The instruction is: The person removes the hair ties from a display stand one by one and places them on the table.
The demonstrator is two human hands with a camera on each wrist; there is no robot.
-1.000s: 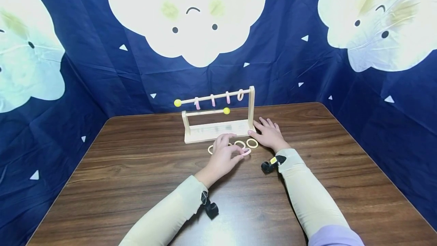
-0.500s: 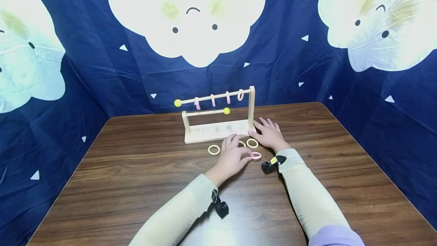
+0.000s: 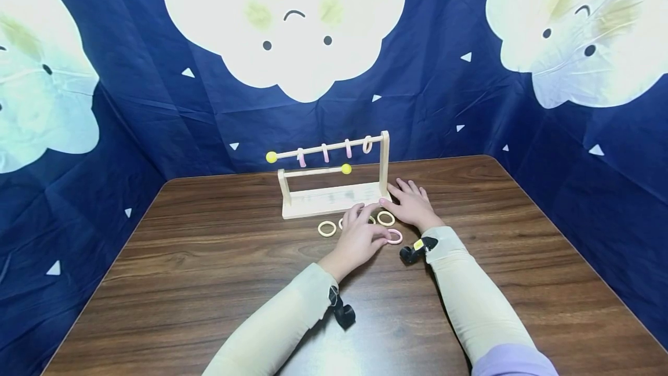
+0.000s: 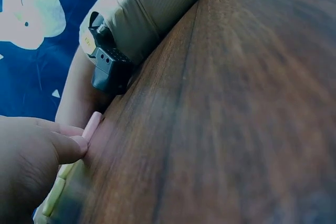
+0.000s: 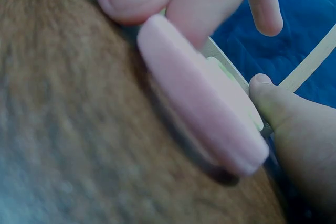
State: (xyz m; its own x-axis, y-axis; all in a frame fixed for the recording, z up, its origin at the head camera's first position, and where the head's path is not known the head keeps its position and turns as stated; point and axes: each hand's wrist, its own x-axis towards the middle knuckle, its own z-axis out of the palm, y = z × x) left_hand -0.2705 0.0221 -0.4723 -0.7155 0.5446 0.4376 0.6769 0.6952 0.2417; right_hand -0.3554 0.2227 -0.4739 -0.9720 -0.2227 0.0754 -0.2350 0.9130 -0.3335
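My left hand (image 3: pixel 357 241) pinches the near-left edge of a pink ring (image 5: pixel 205 98) between thumb and index finger, low over the table. The ring tilts in the right wrist view, a shadow below it. Palm down, my right hand (image 3: pixel 412 208) has its fingers spread and its thumb and index at the right end of a wooden rack's base (image 3: pixel 334 199). Between the hands and the rack lie several pale yellow rings; one yellow ring (image 3: pixel 327 235) is on the left, another yellow ring (image 3: pixel 386 226) near the right thumb. Others are partly hidden behind the left fingers.
Several rings, mostly pink, hang from the rack's upper rod (image 3: pixel 313 150), which ends in a yellow ball (image 3: pixel 271 157). A shorter lower rod (image 3: pixel 313 172) has a yellow ball (image 3: pixel 347 169) too. Behind the wooden table (image 3: pixel 209 283) hangs a blue cloth (image 3: pixel 156 126) with clouds.
My left hand has moved to the right with the pink ring, away from the leftmost yellow ring, which now shows fully. The right hand has stayed at the rack's base.
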